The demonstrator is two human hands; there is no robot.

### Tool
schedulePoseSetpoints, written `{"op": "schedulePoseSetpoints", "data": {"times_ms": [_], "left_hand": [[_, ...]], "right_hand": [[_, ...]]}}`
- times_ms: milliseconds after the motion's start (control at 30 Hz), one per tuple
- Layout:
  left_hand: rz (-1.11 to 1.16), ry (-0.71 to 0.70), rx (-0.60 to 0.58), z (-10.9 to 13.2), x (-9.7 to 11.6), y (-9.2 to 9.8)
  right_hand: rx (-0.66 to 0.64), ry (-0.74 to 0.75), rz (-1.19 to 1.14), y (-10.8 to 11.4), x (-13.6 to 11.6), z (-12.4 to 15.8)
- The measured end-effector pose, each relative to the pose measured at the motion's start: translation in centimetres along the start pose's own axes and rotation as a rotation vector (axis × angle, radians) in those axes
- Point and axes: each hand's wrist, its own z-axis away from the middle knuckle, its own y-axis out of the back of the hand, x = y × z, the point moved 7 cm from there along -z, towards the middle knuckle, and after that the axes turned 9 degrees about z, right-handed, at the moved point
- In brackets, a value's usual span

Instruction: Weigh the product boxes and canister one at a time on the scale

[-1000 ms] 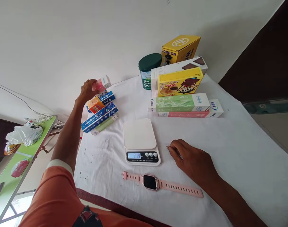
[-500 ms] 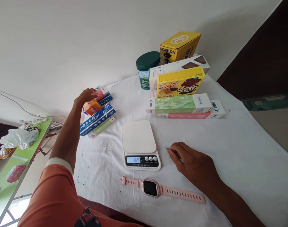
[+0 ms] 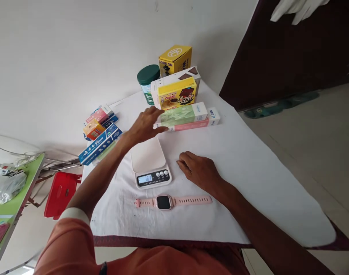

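Observation:
My left hand reaches over the back of the white kitchen scale, thumb and fingers apart with nothing between them. Its fingertips are at the left end of a green-and-white toothpaste box, which lies on a pink-and-white toothpaste box; whether they touch, I cannot tell. The scale's platform bears nothing, and its lit display seems to read 363. To the right of the scale, my right hand rests on the cloth with curled fingers, holding nothing I can see. In front lies a pink smartwatch.
Behind the toothpaste boxes stand a yellow cartoon box, a white box, a green-lidded tub and a yellow carton. A blue toothpaste box and an orange box are at left. A red stool stands beyond.
My left hand has left the pile of boxes at the left and swung right, to the green toothpaste box. The view has shifted right; my right hand stays beside the scale.

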Motion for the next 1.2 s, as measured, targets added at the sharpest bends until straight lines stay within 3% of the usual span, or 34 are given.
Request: {"op": "schedulePoseSetpoints", "data": {"times_ms": [67,167,533,667,900,1067,1200], "left_hand": [[-0.044,0.035,-0.019,-1.1,1.1,-1.9],[-0.103,0.096,0.027,-2.0,1.6,-3.0],[-0.124,0.240,0.105,-3.1,1.7,-3.5],[-0.117,0.314,0.080,-2.7,2.5,-3.4],[-0.027,0.296,0.030,-3.2,2.8,-4.0],[0.043,0.217,0.152,-2.5,3.4,-1.8],[0.066,0.089,0.211,2.0,4.7,1.9]], "right_hand": [[-0.041,-0.008,0.007,0.1,-0.2,-0.2],[-0.114,-0.023,0.035,0.3,-0.4,-0.4],[-0.249,-0.008,0.092,0.9,-1.0,-0.6],[-0.254,-0.031,0.103,0.6,-0.9,-0.5],[-0.238,-0.031,0.072,0.3,-0.8,-0.4],[-0.194,-0.032,0.040,0.3,-0.6,-0.3],[-0.190,-0.042,0.028,0.4,-0.6,-0.4]]}}
